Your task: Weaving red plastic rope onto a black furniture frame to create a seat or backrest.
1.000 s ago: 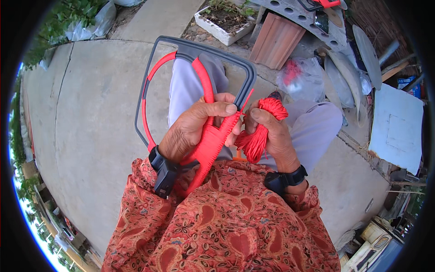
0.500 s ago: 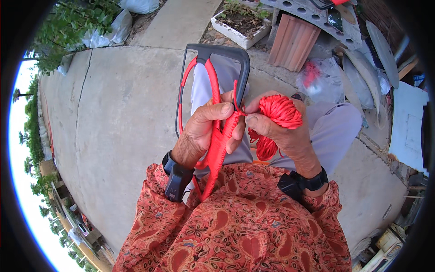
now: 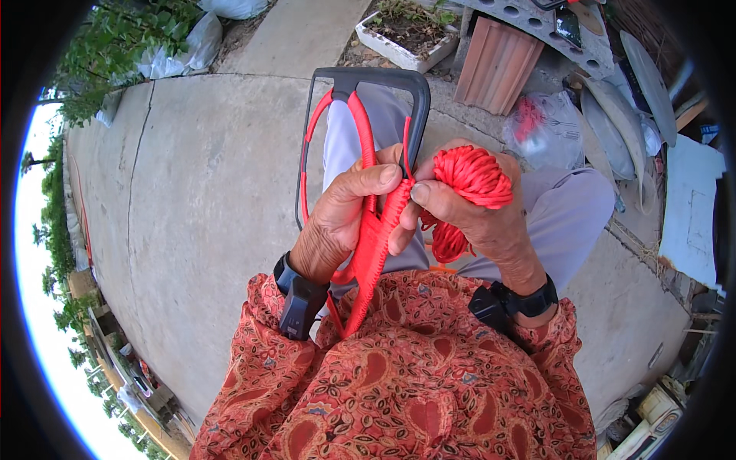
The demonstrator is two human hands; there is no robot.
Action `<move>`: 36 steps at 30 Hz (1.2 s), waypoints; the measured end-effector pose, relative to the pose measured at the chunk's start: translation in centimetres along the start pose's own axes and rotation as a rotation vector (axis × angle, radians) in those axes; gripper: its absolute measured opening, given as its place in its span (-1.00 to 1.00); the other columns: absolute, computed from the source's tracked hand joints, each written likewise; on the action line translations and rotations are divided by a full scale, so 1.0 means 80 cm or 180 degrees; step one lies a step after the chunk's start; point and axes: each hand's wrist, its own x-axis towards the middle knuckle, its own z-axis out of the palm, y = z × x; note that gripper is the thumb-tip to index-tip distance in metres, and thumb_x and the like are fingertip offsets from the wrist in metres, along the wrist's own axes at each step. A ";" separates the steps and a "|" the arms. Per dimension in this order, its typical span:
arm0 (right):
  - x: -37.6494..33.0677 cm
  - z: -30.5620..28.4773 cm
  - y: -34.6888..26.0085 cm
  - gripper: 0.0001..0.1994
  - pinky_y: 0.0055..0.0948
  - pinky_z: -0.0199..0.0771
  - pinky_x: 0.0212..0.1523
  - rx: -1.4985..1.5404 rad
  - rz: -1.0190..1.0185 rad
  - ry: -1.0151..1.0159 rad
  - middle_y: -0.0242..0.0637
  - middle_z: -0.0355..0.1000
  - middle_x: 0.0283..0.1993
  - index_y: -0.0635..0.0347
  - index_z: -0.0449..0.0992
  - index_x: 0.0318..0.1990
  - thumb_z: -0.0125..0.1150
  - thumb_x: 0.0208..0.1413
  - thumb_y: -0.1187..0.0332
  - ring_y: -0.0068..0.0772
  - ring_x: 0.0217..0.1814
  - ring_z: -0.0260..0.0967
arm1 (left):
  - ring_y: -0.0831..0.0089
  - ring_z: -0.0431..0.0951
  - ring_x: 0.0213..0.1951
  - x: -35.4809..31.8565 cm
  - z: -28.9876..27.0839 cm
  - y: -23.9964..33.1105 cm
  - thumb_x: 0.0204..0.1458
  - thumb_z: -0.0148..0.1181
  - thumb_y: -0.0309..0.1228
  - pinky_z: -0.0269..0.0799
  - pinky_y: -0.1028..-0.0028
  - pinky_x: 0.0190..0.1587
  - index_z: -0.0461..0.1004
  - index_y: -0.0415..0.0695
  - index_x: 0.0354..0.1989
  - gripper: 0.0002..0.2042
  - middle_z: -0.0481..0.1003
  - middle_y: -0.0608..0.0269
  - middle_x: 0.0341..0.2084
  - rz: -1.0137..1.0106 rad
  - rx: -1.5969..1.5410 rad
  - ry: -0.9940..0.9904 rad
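Observation:
A black frame [image 3: 422,107] with rounded corners stands over my lap, parts of it wrapped in red cord. The tight red coils [image 3: 375,249] run down its right side toward my shirt. My left hand [image 3: 335,216] is closed round this wrapped side, its thumb lying near the top of the coils. In my right hand [image 3: 498,234] is a thick bundle of red cord [image 3: 470,178], with more loops hanging under the palm. The right thumb and forefinger pinch the cord right beside the uppermost coil. A short cord end sticks up along the black bar.
Concrete paving [image 3: 207,184] spreads around my knees. Ahead stands a white planter [image 3: 406,54] with soil and plants. To the right are a ribbed reddish tile [image 3: 498,65], a clear plastic bag [image 3: 544,130] and a pale board [image 3: 692,211]. White sacks [image 3: 188,54] lie at the far left.
The frame's top has tipped slightly to the right. My right fingertips have moved up a little and now sit closer against the coils, with the cord drawn in there.

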 end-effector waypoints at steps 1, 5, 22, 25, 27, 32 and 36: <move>0.001 0.001 -0.003 -0.86 -0.62 0.39 -0.40 -0.0106 -0.0053 0.0020 -0.44 0.45 -0.52 0.30 0.49 -0.37 0.31 -0.05 0.45 -0.77 -0.45 0.31 | 0.08 0.50 -0.69 -0.001 0.002 0.000 0.04 0.20 -0.35 0.42 0.26 -0.69 0.34 -0.14 -0.22 -0.78 0.50 -0.08 -0.60 0.0004 0.0001 0.0001; 0.001 0.003 -0.023 -0.87 -0.60 0.41 -0.43 -0.0551 -0.0271 0.0087 -0.40 0.46 -0.54 0.31 0.47 -0.37 0.28 -0.05 0.48 -0.75 -0.48 0.35 | 0.11 0.50 -0.69 -0.003 0.006 0.001 0.04 0.19 -0.35 0.43 0.27 -0.68 0.34 -0.15 -0.27 -0.80 0.50 -0.06 -0.60 0.0040 0.0235 0.0221; -0.042 -0.045 -0.079 -0.77 -0.58 0.24 -0.68 0.1172 -0.1718 -0.1666 -0.26 0.42 -0.60 0.35 0.52 -0.40 0.46 -0.25 0.60 -0.40 -0.63 0.36 | 0.12 0.51 -0.70 -0.027 -0.002 0.018 0.07 0.18 -0.29 0.46 0.27 -0.69 0.30 -0.20 -0.15 -0.70 0.49 -0.11 -0.55 0.0440 -0.0217 -0.0654; -0.038 -0.052 -0.103 -0.73 -0.61 0.16 -0.71 0.1116 -0.1887 -0.2494 -0.29 0.47 -0.52 0.29 0.55 -0.32 0.48 -0.25 0.54 -0.41 -0.55 0.43 | 0.05 0.53 -0.66 -0.027 0.005 0.020 0.09 0.12 -0.40 0.55 0.25 -0.64 0.12 -0.23 -0.25 -0.72 0.46 -0.19 -0.55 0.0521 -0.0443 -0.1005; -0.042 -0.055 -0.116 -0.65 -0.64 -0.02 -0.72 0.0943 -0.1963 -0.2831 -0.37 0.51 -0.45 0.20 0.55 -0.24 0.50 -0.28 0.48 -0.44 -0.50 0.49 | 0.05 0.53 -0.66 -0.029 0.006 0.020 0.08 0.13 -0.40 0.55 0.25 -0.64 0.12 -0.23 -0.25 -0.71 0.46 -0.19 -0.55 0.0554 -0.0389 -0.1023; -0.045 -0.064 -0.104 -0.73 -0.59 0.24 -0.66 0.0992 -0.1991 -0.2311 -0.23 0.42 -0.56 0.33 0.52 -0.24 0.42 -0.14 0.53 -0.39 -0.59 0.37 | 0.00 0.53 -0.67 -0.029 0.000 0.019 0.09 0.16 -0.35 0.55 0.14 -0.66 0.16 -0.24 -0.19 -0.68 0.46 -0.25 -0.53 0.0564 -0.0395 -0.1181; -0.049 -0.064 -0.105 -0.70 -0.56 0.30 -0.51 0.0745 -0.2064 -0.0328 -0.33 0.27 -0.59 0.35 0.41 -0.08 0.24 0.05 0.41 -0.52 -0.56 0.22 | 0.02 0.53 -0.68 -0.030 -0.003 0.018 0.07 0.19 -0.35 0.53 0.19 -0.70 0.14 -0.26 -0.21 -0.65 0.45 -0.21 -0.56 0.0552 -0.0295 -0.1136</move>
